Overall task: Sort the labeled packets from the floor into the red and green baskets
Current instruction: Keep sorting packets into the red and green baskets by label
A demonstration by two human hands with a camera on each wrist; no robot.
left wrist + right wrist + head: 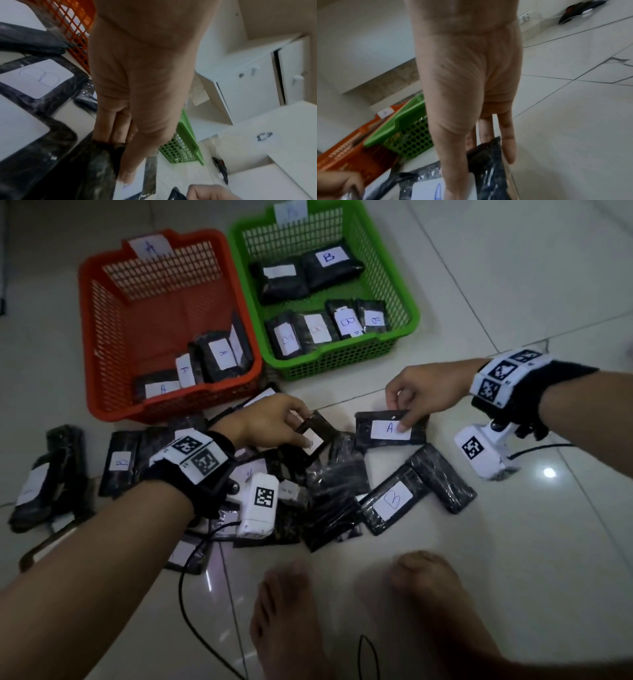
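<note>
Black plastic packets with white labels lie heaped on the tiled floor. My left hand [294, 428] pinches one tilted packet [313, 433] at the top of the heap, thumb over its label; its letter is hidden. My right hand [402, 410] grips the packet marked A [390, 429], thumb on the label, fingers behind its far edge. The red basket [102, 392], tagged A, holds several A packets in its near corner. The green basket [407, 302], tagged B, holds several B packets. In the wrist views each hand [123, 146] [488, 147] clasps its packet's edge.
A packet marked B [390, 501] lies face up right of the heap, another dark packet [442, 477] beside it. More packets [44, 477] spread to the left. My bare feet [291, 611] stand at the near edge. A black cable [185, 594] trails across the floor.
</note>
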